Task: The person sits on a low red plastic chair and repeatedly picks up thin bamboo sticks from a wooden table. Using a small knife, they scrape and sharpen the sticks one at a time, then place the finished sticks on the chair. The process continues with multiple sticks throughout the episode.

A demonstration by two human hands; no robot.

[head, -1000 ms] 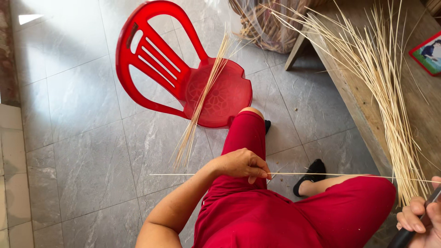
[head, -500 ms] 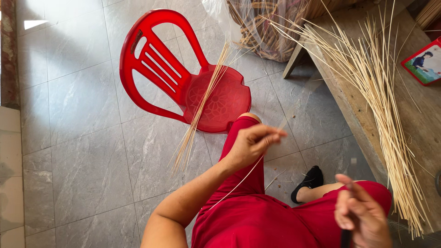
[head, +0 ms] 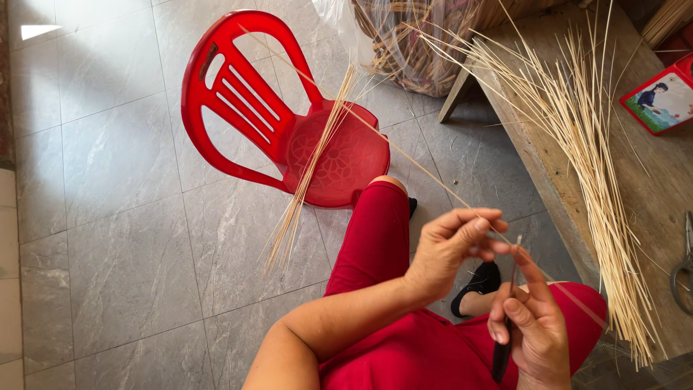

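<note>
My left hand pinches one thin pale stick between thumb and fingers; the stick runs up and left across the red plastic chair. Just below and to the right, my right hand is closed on a small knife with a dark handle. Its narrow blade points up and touches the stick beside my left fingertips. Both hands are over my lap, which is covered in red cloth.
A small bundle of sticks leans on the chair seat and reaches the tiled floor. A large fan of sticks lies on the wooden bench at right, with scissors and a picture box. A plastic bag of scraps stands behind.
My left hand moved right and lower, with the stick swung from level to slanting up-left. My right hand rose from the frame's corner and brought the knife to the stick.
</note>
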